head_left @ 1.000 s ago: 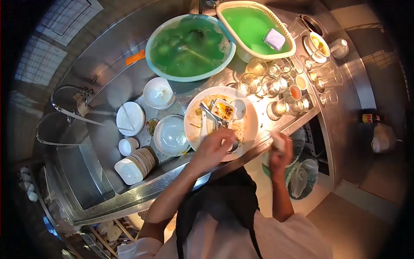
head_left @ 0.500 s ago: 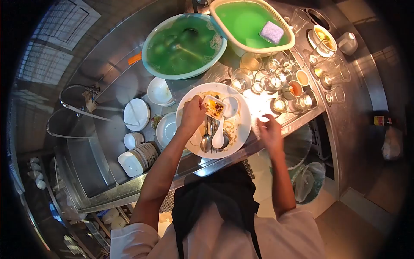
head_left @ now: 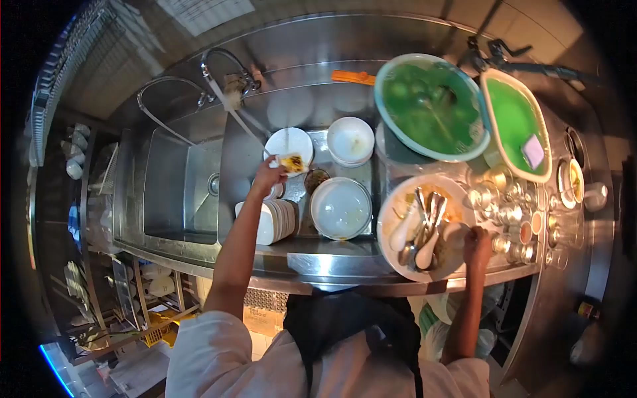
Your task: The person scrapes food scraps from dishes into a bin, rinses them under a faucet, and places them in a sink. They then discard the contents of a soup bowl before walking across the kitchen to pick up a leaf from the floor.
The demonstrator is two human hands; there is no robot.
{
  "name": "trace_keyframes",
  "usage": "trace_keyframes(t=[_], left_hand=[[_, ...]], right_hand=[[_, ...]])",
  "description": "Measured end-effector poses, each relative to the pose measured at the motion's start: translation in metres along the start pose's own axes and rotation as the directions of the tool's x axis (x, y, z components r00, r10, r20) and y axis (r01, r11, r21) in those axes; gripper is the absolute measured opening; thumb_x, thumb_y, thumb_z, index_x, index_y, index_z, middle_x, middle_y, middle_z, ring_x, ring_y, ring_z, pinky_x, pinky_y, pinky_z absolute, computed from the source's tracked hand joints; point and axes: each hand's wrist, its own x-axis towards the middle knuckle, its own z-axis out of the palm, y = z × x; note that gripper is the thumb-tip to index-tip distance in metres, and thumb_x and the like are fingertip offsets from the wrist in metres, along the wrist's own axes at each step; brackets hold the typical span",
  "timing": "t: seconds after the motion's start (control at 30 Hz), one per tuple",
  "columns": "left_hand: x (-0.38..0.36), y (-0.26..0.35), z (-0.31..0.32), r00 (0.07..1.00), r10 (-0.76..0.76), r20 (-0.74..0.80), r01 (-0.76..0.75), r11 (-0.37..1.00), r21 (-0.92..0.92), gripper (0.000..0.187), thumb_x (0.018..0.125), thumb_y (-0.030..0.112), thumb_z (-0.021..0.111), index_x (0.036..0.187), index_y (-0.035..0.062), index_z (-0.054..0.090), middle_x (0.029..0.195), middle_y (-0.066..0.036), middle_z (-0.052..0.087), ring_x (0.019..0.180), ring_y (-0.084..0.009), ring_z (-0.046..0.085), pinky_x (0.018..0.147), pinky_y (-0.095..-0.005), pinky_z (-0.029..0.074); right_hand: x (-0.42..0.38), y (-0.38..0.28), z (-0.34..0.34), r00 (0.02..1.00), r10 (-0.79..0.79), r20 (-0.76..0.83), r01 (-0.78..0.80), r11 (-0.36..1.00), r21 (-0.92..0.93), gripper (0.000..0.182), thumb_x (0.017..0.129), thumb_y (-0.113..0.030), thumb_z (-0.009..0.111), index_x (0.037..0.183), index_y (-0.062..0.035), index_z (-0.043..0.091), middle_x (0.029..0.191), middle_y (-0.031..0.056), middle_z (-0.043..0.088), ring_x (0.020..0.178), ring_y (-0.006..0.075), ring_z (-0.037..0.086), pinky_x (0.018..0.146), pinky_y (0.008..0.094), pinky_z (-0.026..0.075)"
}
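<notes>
Over a white plate (head_left: 302,142), my left hand (head_left: 269,178) pinches a small square sauce dish (head_left: 292,163) smeared with yellow and dark scraps. My right hand (head_left: 478,247) is closed at the right rim of a big round plate (head_left: 391,255), against a small round dish (head_left: 455,235); I cannot tell which of the two it grips. On the big plate lie food remains, white soup spoons (head_left: 426,252) and metal spoons (head_left: 434,209). Beneath my left hand, a row of small white dishes (head_left: 277,222) stands on edge.
Stacked white bowls (head_left: 350,140) and plates (head_left: 341,209) are mid-counter, with a small glass bowl (head_left: 316,179) beside them. Two basins of green liquid, one blue-rimmed (head_left: 431,109) and one cream (head_left: 517,126), stand behind. Glasses (head_left: 507,212) crowd the right; a steel sink (head_left: 186,192) lies left.
My left hand has carried the small square dish from above the big plate leftward. My right hand has come in to the plate's right rim. My view has swung left.
</notes>
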Motion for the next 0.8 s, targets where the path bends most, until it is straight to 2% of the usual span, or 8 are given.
trace_keyframes(t=[0.1,0.17,0.3,0.37,0.43,0.5,0.7,0.8], left_hand=[[0.089,-0.029,-0.060,0.998,-0.055,-0.039,0.049,0.989,-0.137,0.038,0.073,0.002,0.051,0.109,-0.0010,0.041,0.073,-0.010,0.058,0.055,-0.0149,0.056,0.049,-0.0242,0.049],[0.126,-0.029,-0.079,0.993,-0.118,-0.002,0.113,0.957,-0.265,0.035,0.073,0.002,0.049,0.107,-0.0005,0.041,0.071,-0.009,0.057,0.054,-0.0146,0.055,0.047,-0.0239,0.048],[0.171,-0.033,-0.098,0.982,-0.173,0.077,0.184,0.968,-0.171,0.030,0.074,0.002,0.044,0.104,0.0024,0.043,0.068,-0.009,0.053,0.048,-0.0136,0.052,0.041,-0.0230,0.046],[0.173,-0.025,-0.093,0.989,-0.146,-0.021,0.139,0.972,-0.188,0.029,0.075,0.003,0.042,0.103,0.0029,0.042,0.068,-0.009,0.053,0.047,-0.0142,0.052,0.039,-0.0236,0.045],[0.161,-0.013,-0.094,0.989,-0.142,0.032,0.145,0.976,-0.164,0.030,0.076,0.004,0.044,0.106,0.0031,0.042,0.068,-0.009,0.053,0.048,-0.0153,0.052,0.040,-0.0240,0.047],[0.134,0.005,-0.093,0.990,-0.135,0.035,0.133,0.990,0.047,0.024,0.078,0.010,0.050,0.102,0.0057,0.046,0.078,-0.007,0.056,0.055,-0.0142,0.057,0.048,-0.0239,0.051],[0.120,-0.017,-0.109,0.997,0.046,-0.067,-0.044,0.998,0.032,0.029,0.072,0.008,0.055,0.098,-0.0005,0.046,0.077,-0.015,0.058,0.057,-0.0173,0.058,0.044,-0.0273,0.049],[0.114,-0.011,-0.121,0.972,0.095,-0.216,-0.069,0.989,0.128,0.030,0.072,0.008,0.056,0.099,-0.0002,0.046,0.078,-0.015,0.058,0.061,-0.0176,0.059,0.046,-0.0272,0.050]], right_hand=[[-0.006,-0.010,-0.011,0.996,0.070,-0.061,-0.070,0.998,-0.008,0.007,0.073,-0.006,0.056,0.076,-0.0006,0.053,0.070,0.0154,0.057,0.062,0.0274,0.056,0.056,0.0339,0.043],[-0.001,-0.053,-0.029,0.896,0.414,0.160,-0.437,0.888,0.145,0.007,0.076,-0.005,0.053,0.081,-0.0005,0.049,0.066,0.0140,0.057,0.060,0.0206,0.056,0.054,0.0303,0.043],[0.006,-0.139,-0.004,0.976,0.176,0.126,-0.213,0.892,0.399,0.015,0.072,0.004,0.052,0.087,0.0008,0.048,0.070,0.0113,0.058,0.061,0.0152,0.056,0.049,0.0284,0.044],[0.022,-0.199,0.031,0.894,0.243,0.376,-0.411,0.780,0.473,0.021,0.069,0.003,0.053,0.089,0.0004,0.049,0.072,0.0097,0.058,0.060,0.0139,0.054,0.052,0.0263,0.044],[0.040,-0.246,0.095,0.971,-0.183,0.155,0.106,0.908,0.406,0.024,0.067,-0.004,0.057,0.089,0.0002,0.049,0.068,0.0099,0.056,0.060,0.0164,0.055,0.050,0.0264,0.044],[0.057,-0.311,0.156,0.807,0.031,0.590,-0.532,0.471,0.703,0.033,0.069,0.002,0.053,0.100,-0.0001,0.042,0.084,0.0104,0.049,0.070,0.0206,0.054,0.049,0.0299,0.049],[0.088,-0.454,0.328,0.573,-0.072,0.816,-0.804,0.144,0.577,0.030,0.073,-0.009,0.057,0.097,0.0071,0.051,0.077,0.0136,0.058,0.051,0.0200,0.057,0.051,0.0311,0.053],[0.084,-0.490,0.345,0.601,0.008,0.799,-0.756,0.332,0.565,0.036,0.071,-0.009,0.059,0.102,0.0072,0.048,0.075,0.0121,0.058,0.057,0.0218,0.058,0.052,0.0322,0.054]])
